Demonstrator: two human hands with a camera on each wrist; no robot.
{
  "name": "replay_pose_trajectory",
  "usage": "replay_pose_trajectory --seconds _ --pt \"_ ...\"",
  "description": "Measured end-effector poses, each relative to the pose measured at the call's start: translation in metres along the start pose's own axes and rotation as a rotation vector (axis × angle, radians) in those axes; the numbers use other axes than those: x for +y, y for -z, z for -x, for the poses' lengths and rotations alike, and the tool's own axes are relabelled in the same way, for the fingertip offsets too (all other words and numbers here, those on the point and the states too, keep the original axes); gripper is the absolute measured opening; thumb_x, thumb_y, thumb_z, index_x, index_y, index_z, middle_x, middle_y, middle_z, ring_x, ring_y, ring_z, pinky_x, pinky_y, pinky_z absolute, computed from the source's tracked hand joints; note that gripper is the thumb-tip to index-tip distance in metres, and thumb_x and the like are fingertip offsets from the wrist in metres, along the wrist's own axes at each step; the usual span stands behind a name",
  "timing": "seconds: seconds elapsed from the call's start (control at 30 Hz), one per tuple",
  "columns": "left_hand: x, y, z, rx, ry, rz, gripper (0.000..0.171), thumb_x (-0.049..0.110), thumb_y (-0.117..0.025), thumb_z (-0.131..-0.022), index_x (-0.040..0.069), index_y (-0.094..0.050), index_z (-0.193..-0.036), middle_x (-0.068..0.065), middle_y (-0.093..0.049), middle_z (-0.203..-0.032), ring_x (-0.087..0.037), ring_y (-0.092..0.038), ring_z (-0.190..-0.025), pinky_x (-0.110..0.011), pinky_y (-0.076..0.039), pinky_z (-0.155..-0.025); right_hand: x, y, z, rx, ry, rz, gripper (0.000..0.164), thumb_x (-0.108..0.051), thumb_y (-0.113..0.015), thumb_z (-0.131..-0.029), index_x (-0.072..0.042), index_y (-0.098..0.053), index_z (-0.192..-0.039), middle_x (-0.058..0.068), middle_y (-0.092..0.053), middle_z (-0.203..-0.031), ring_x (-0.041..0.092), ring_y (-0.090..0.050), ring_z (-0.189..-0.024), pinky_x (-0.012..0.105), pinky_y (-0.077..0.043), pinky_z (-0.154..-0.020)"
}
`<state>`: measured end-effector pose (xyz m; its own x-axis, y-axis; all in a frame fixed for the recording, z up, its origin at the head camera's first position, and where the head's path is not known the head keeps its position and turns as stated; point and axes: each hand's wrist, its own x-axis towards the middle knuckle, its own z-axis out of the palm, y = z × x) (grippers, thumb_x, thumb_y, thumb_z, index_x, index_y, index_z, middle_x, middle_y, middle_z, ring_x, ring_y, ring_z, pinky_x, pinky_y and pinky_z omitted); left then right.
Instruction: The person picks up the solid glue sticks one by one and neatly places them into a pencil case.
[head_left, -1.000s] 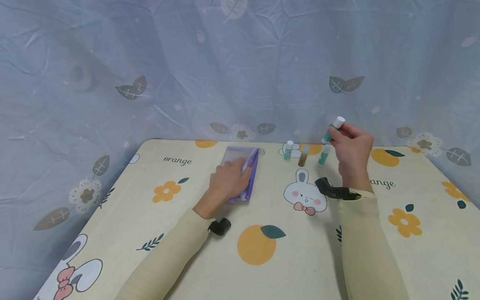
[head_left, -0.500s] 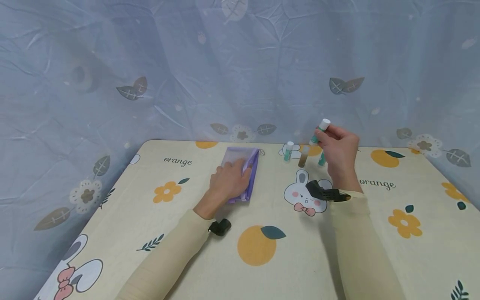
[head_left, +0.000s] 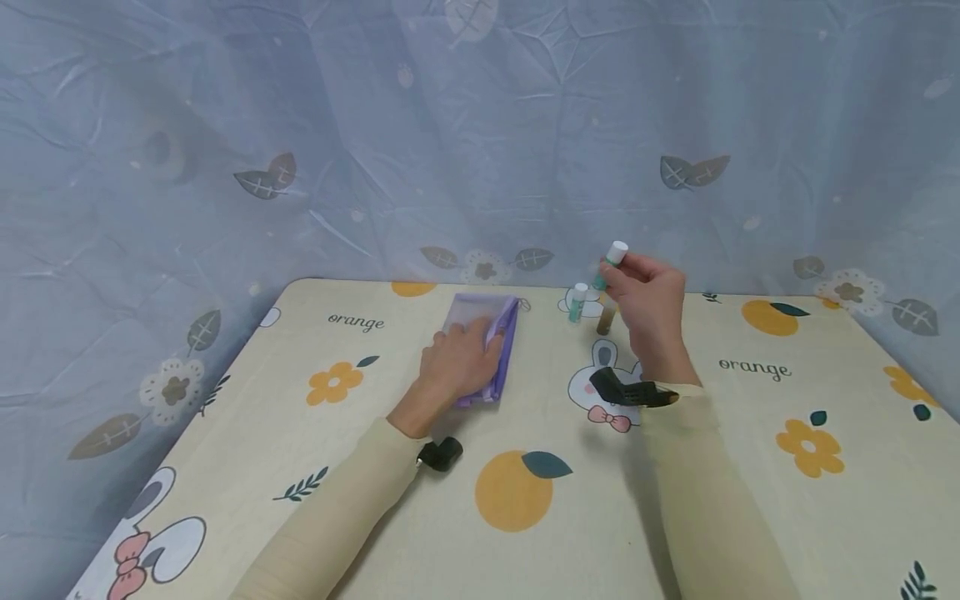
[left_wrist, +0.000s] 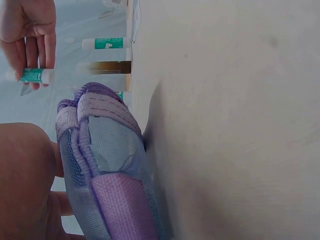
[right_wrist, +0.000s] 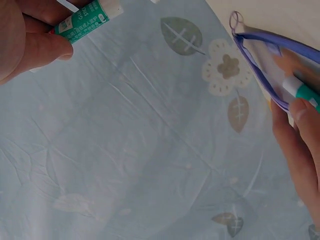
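Blue curtain (head_left: 450, 125) behind, surface (head_left: 600, 517) below, and far right, the right hand (head_left: 651, 304) pinches a raised glue stick (right_wrist: 85, 21), likely light, stiff, slick, best held mid-barrel; left hand (head_left: 459, 358) grips the mesh pouch (left_wrist: 112, 160); green stick (head_left: 576, 304), brown tube (head_left: 605, 321) stand between.

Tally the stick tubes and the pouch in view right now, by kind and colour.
Purple pouch: 1
Green glue sticks: 4 (one held, two standing, one in the pouch)
Brown stick: 1
Total visible: 6

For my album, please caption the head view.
Over a bunny-print tablecloth, the right grip holds a glue stick while the left grip touches a purple-trimmed mesh pouch.
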<state>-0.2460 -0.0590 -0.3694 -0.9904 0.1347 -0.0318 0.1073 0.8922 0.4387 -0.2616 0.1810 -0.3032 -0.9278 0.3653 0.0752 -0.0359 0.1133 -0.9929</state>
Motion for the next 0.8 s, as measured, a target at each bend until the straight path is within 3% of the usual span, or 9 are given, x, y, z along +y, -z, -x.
replay_pose_trajectory --seconds 0.27,0.47,0.6,0.8 --pt "-0.001 -0.001 0.000 0.013 -0.017 0.005 0.058 0.051 -0.039 -0.111 0.025 -0.044 -0.162 -0.020 -0.056 -0.155 -0.050 -0.055 -0.135 -0.068 -0.048 -0.105 0.002 -0.014 0.010 -0.034 0.041 0.065 0.039 -0.023 -0.071 -0.103 -0.008 -0.070 -0.140 0.011 -0.071 -0.139 0.021 -0.065 -0.126 0.038 -0.054 -0.112" --pt "0.000 -0.003 -0.001 0.020 -0.018 -0.003 0.057 0.052 -0.038 -0.111 0.026 -0.045 -0.161 -0.020 -0.059 -0.151 -0.049 -0.058 -0.131 -0.066 -0.050 -0.103 0.004 -0.023 0.014 -0.056 0.036 0.103 0.040 -0.025 -0.072 -0.103 -0.009 -0.070 -0.139 0.011 -0.072 -0.139 0.023 -0.067 -0.123 0.030 -0.054 -0.099" --pt "0.000 -0.003 -0.001 0.019 -0.011 -0.004 0.057 0.052 -0.038 -0.111 0.027 -0.045 -0.161 -0.019 -0.059 -0.152 -0.049 -0.057 -0.133 -0.066 -0.049 -0.104 0.007 -0.030 0.014 -0.074 0.032 0.116 0.038 -0.021 -0.075 -0.101 -0.007 -0.072 -0.136 0.013 -0.073 -0.137 0.024 -0.067 -0.126 0.037 -0.053 -0.106" --pt "0.000 -0.003 -0.001 0.023 -0.011 -0.013 0.056 0.051 -0.039 -0.111 0.026 -0.046 -0.161 -0.020 -0.060 -0.150 -0.049 -0.058 -0.132 -0.067 -0.049 -0.103 0.012 -0.039 0.017 -0.123 0.021 0.133 0.038 -0.019 -0.075 -0.099 -0.006 -0.072 -0.135 0.014 -0.072 -0.136 0.026 -0.066 -0.126 0.038 -0.054 -0.100"
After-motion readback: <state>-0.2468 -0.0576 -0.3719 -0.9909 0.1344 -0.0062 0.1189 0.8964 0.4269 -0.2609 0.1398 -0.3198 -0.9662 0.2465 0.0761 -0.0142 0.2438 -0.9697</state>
